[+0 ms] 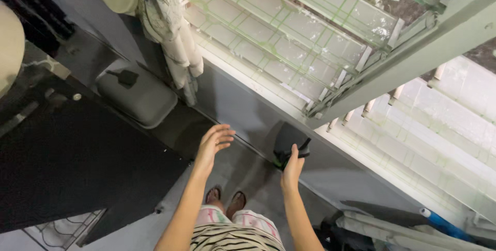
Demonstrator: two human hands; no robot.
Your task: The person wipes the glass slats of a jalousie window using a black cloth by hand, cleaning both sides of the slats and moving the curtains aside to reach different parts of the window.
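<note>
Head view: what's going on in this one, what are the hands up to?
A person stands on a grey floor beside a louvred glass window, looking down. The right hand grips a black plastic dustpan-like tool held near the grey wall below the window. The left hand is open and empty, fingers spread, raised next to it. A patterned cloth hangs at the window's left edge.

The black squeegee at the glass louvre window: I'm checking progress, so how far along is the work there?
Done: nothing clearly; the frosted glass louvre window looks streaked and spotted. In hand: the right hand grips the black squeegee-like tool low against the grey wall under the sill, while the left hand is open and empty. Left: judging by this, the slats themselves seem untouched.
</note>
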